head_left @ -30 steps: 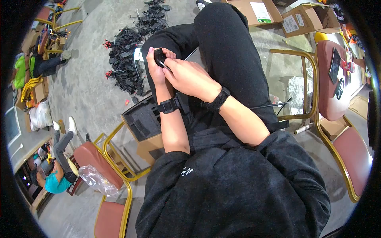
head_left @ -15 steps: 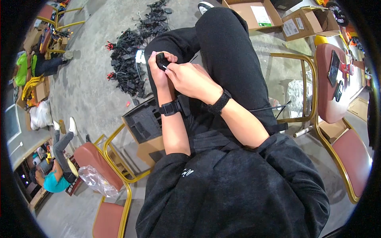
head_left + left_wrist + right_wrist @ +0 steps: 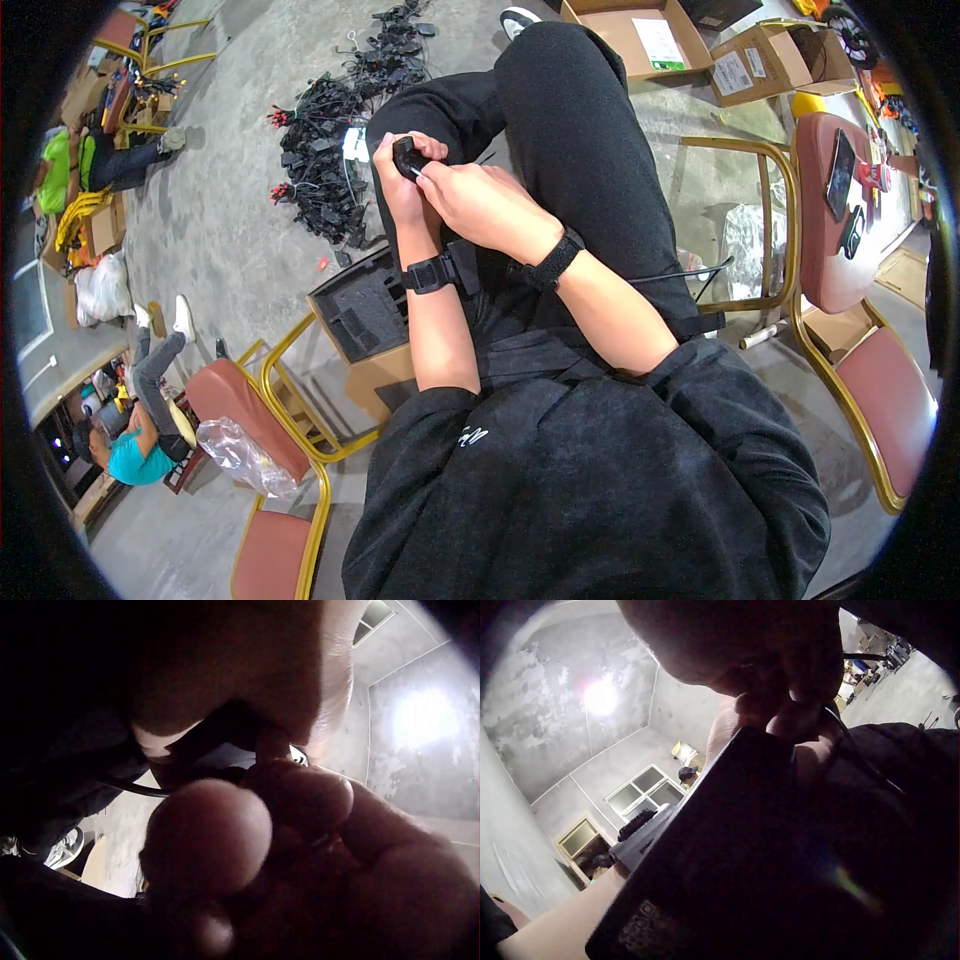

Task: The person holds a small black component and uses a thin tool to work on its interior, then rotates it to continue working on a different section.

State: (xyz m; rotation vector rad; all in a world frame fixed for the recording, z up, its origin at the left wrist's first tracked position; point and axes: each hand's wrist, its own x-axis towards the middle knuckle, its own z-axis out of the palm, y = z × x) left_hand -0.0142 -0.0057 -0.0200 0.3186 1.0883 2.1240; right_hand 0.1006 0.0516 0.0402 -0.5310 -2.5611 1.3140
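A small black object (image 3: 408, 158) sits in the left hand (image 3: 400, 185), whose fingers curl round it above the lap. The right hand (image 3: 485, 203) pinches something thin and pale at the object's lower right edge; what it is cannot be made out. Both hands meet there. In the left wrist view the left hand's fingertips (image 3: 214, 836) are dark and close to the camera, near the right hand (image 3: 255, 667). The right wrist view shows the right hand (image 3: 757, 645) in shadow, with a thin dark cable (image 3: 862, 754) beside its fingers.
Bundled black cables and devices (image 3: 325, 160) lie on the floor. An opened box with black foam (image 3: 360, 310) stands beside the left forearm. Chairs (image 3: 835, 215) flank the person; the right one bears a phone (image 3: 842, 170). Cardboard boxes (image 3: 765, 65) stand ahead, and another person (image 3: 140, 455) is at left.
Since one second ago both hands have shifted slightly down in the head view, and the black object has tilted a little. The grips look the same.
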